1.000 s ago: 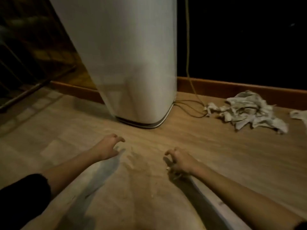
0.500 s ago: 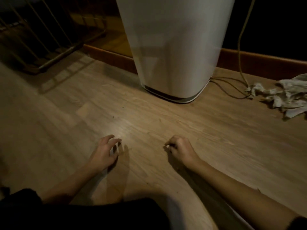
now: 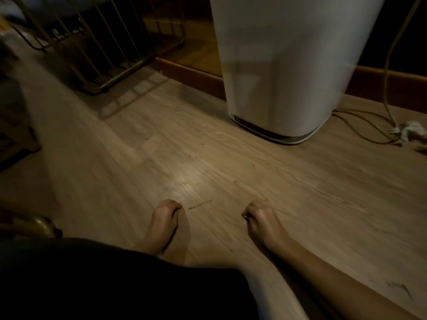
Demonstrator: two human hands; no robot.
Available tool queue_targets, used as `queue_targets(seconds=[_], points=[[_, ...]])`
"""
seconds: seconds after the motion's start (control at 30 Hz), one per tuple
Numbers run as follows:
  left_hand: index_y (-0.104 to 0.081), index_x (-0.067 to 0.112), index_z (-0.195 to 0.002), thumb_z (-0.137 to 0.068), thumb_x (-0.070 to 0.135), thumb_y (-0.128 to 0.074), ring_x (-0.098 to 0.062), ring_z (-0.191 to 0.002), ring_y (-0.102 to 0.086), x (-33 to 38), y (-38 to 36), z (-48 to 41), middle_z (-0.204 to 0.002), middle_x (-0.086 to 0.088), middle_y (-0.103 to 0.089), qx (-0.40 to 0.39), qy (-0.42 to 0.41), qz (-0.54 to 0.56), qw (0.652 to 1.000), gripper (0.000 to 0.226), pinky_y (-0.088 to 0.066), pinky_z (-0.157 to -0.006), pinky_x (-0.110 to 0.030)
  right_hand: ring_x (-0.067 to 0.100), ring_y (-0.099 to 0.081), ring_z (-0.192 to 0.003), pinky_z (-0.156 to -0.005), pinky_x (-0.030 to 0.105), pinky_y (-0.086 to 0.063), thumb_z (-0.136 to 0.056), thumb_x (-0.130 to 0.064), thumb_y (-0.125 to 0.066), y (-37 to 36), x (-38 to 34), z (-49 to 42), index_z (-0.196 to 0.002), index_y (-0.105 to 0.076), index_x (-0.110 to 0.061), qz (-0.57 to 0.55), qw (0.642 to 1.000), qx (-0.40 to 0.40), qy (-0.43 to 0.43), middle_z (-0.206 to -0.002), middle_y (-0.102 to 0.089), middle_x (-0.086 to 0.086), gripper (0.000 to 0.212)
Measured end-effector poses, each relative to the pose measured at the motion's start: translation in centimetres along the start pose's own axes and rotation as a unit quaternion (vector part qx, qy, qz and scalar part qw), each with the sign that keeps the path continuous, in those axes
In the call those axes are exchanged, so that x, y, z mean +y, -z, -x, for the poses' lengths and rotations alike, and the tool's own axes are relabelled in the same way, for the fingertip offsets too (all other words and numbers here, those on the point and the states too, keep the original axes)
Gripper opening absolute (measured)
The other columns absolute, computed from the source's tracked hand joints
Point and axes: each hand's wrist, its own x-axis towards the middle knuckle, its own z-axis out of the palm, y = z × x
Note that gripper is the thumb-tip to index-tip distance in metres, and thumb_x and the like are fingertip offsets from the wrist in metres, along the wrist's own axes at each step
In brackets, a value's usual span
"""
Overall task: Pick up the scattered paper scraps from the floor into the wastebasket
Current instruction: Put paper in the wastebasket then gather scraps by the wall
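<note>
My left hand (image 3: 165,218) rests knuckles-up on the wooden floor (image 3: 208,158), fingers curled shut; what it holds is hidden. To its right, my right hand (image 3: 262,219) is also closed, pinching a tiny pale paper scrap (image 3: 244,217) at the fingertips. A heap of crumpled paper (image 3: 413,132) lies at the far right edge by the wall. A tall white container (image 3: 282,65) stands against the wall ahead; its top is out of view.
A yellowish cable (image 3: 387,88) hangs down the wall and loops on the floor beside the white container. A metal wire rack (image 3: 104,42) stands at the back left. A wooden baseboard (image 3: 191,75) runs along the wall. My dark clothing fills the lower left.
The view has swung left and down, pushing the paper heap to the right edge. My left fingers have closed over a pale scrap on the floor. My right hand stays closed.
</note>
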Motion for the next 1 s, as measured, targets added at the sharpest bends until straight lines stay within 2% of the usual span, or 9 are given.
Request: queue_targets(seconds=[0.2, 0.27, 0.33, 0.43, 0.53, 0.63, 0.77, 0.87, 1.0], points=[[-0.067, 0.006, -0.086, -0.08, 0.005, -0.05, -0.028, -0.086, -0.059, 2.3, -1.6, 0.7, -0.087, -0.014, -0.067, 0.05, 0.0, 0.045, 0.998, 0.018, -0.042, -0.078, -0.029, 0.028, -0.06, -0.086, -0.072, 0.031, -0.045, -0.076, 0.01, -0.054, -1.6, -3.8, -5.9, -0.08, -0.07, -0.001, -0.036, 0.999, 0.001, 0.008, -0.087, -0.066, 0.014, 0.02], [-0.058, 0.014, -0.086, -0.082, -0.003, -0.047, -0.025, -0.082, -0.055, 2.7, -1.7, 0.7, -0.085, -0.011, -0.061, 0.067, 0.006, 0.066, 0.996, 0.02, -0.045, -0.073, -0.033, 0.029, -0.061, -0.087, -0.074, 0.03, -0.044, -0.075, 0.01, -0.056, -1.5, -4.5, -7.2, -0.083, -0.07, -0.001, -0.038, 0.999, 0.012, 0.004, -0.089, -0.068, 0.016, 0.019], [-0.048, 0.02, -0.086, -0.086, -0.002, -0.044, -0.019, -0.079, -0.05, 2.8, -1.6, 0.5, -0.083, -0.006, -0.056, 0.076, -0.005, 0.096, 0.992, 0.022, -0.042, -0.068, -0.03, 0.029, -0.061, -0.089, -0.078, 0.032, -0.045, -0.076, 0.009, -0.057, -0.6, -4.9, -8.1, -0.085, -0.07, 0.0, -0.033, 0.999, 0.017, 0.003, -0.091, -0.068, 0.017, 0.019], [-0.046, 0.023, -0.088, -0.089, 0.003, -0.042, -0.015, -0.084, -0.047, 4.2, -1.1, -1.6, -0.088, -0.001, -0.053, 0.059, -0.071, 0.088, 0.992, 0.02, -0.037, -0.071, -0.023, 0.028, -0.06, -0.093, -0.085, 0.033, -0.045, -0.078, 0.007, -0.056, 2.1, -4.5, -8.7, -0.088, -0.07, -0.002, 0.006, 0.999, -0.024, 0.03, -0.095, -0.067, 0.016, 0.02], [-0.052, 0.016, -0.092, -0.084, -0.003, -0.046, -0.02, -0.091, -0.049, 9.8, -0.8, -5.3, -0.094, -0.006, -0.056, 0.023, -0.191, 0.059, 0.979, 0.022, -0.038, -0.074, -0.026, 0.029, -0.062, -0.09, -0.083, 0.034, -0.049, -0.077, 0.005, -0.057, 7.2, -2.9, -9.2, -0.088, -0.071, -0.003, 0.052, 0.995, -0.071, 0.048, -0.093, -0.068, 0.015, 0.019], [-0.054, 0.011, -0.1, -0.079, 0.001, -0.054, -0.025, -0.098, -0.049, 18.4, 0.6, -8.9, -0.105, -0.012, -0.056, -0.077, -0.331, -0.006, 0.941, 0.024, -0.04, -0.078, -0.033, 0.027, -0.065, -0.088, -0.081, 0.034, -0.051, -0.078, 0.003, -0.061, 15.0, -1.3, -8.7, -0.09, -0.072, -0.002, 0.102, 0.989, -0.106, 0.022, -0.094, -0.071, 0.016, 0.017], [-0.053, 0.003, -0.102, -0.072, -0.005, -0.05, -0.035, -0.09, -0.054, 31.1, 2.7, -13.5, -0.104, -0.021, -0.054, -0.141, -0.527, -0.104, 0.832, 0.031, -0.038, -0.069, -0.037, 0.021, -0.066, -0.092, -0.079, 0.025, -0.047, -0.083, -0.002, -0.061, 27.1, 2.1, -4.6, -0.094, -0.071, -0.005, 0.181, 0.977, -0.102, -0.052, -0.098, -0.072, 0.011, 0.016], [-0.053, 0.005, -0.101, -0.074, -0.011, -0.044, -0.035, -0.086, -0.053, 41.6, 0.9, -14.0, -0.104, -0.019, -0.053, -0.139, -0.623, -0.121, 0.76, 0.033, -0.045, -0.071, -0.043, 0.017, -0.064, -0.093, -0.077, 0.022, -0.048, -0.085, -0.006, -0.062, 34.9, 6.8, 1.7, -0.096, -0.071, -0.009, 0.221, 0.965, -0.079, -0.118, -0.1, -0.07, 0.007, 0.014], [-0.053, 0.006, -0.096, -0.076, -0.013, -0.044, -0.033, -0.084, -0.054, 53.1, -5.9, -12.0, -0.103, -0.017, -0.053, -0.074, -0.64, -0.069, 0.761, 0.029, -0.043, -0.064, -0.036, 0.014, -0.064, -0.091, -0.072, 0.013, -0.042, -0.086, -0.007, -0.062, 39.2, 14.0, 9.4, -0.095, -0.07, -0.01, 0.223, 0.959, 0.017, -0.175, -0.099, -0.068, 0.006, 0.012]])
